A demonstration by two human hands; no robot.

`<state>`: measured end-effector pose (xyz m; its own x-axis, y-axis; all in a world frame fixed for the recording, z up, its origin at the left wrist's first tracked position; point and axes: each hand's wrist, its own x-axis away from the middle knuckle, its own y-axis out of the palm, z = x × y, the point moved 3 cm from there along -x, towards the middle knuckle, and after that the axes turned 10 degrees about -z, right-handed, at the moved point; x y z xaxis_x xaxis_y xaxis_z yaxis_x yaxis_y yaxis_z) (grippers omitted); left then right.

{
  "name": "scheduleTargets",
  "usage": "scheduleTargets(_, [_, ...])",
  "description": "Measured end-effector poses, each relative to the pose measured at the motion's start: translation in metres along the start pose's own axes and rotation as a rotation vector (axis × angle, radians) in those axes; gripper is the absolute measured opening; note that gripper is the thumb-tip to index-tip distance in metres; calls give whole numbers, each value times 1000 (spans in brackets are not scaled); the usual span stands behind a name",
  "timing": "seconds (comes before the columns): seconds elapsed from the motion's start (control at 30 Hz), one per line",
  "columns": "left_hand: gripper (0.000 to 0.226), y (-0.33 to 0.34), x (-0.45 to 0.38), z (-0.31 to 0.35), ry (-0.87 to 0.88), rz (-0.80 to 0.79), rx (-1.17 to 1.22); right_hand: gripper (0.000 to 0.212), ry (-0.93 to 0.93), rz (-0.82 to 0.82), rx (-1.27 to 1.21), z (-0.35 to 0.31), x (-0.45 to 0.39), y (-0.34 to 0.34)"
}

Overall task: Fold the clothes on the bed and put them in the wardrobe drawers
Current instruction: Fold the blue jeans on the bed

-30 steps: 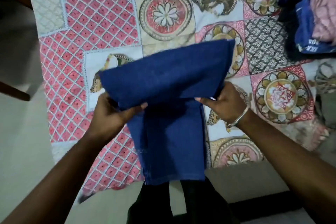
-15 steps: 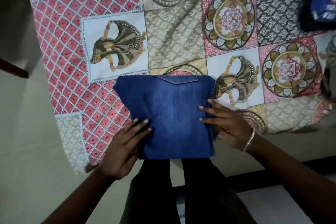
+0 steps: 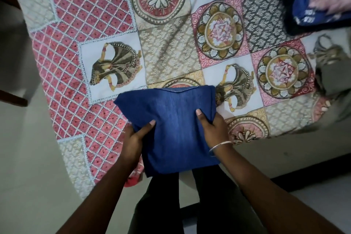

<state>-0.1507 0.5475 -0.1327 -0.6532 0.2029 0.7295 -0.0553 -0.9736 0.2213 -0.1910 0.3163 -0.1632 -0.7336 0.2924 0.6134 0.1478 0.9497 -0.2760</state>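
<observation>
Blue denim, folded into a square bundle (image 3: 171,129), sits at the patchwork bedspread's (image 3: 85,34) near edge, overhanging it, gripped between the left hand (image 3: 135,139) and right hand (image 3: 213,129), thumbs on top, both equally near.

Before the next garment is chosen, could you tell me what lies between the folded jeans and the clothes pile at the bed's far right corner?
In the head view, only patterned bedspread lies between the folded jeans and the clothes pile.
</observation>
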Motion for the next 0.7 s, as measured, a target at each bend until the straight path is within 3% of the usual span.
scheduleTargets(0.1, [30,22,13,8,22,-12,35,49,-45,11,-64,-1,11,-13])
scheduleTargets(0.2, [31,50,15,11,48,-17,39,45,-76,63,-130,-2,16,-45])
scheduleTargets(0.33, [48,111,-5,10,91,-146,7,32,-79,140,-134,-9,5,-119])
scheduleTargets(0.43, [57,175,-27,7,124,-204,1,39,-71,158,-154,-13,-15,-184])
scheduleTargets(0.7, [45,347,-87,-3,139,-183,162,23,-45,223,-34,-22,-86,-343])
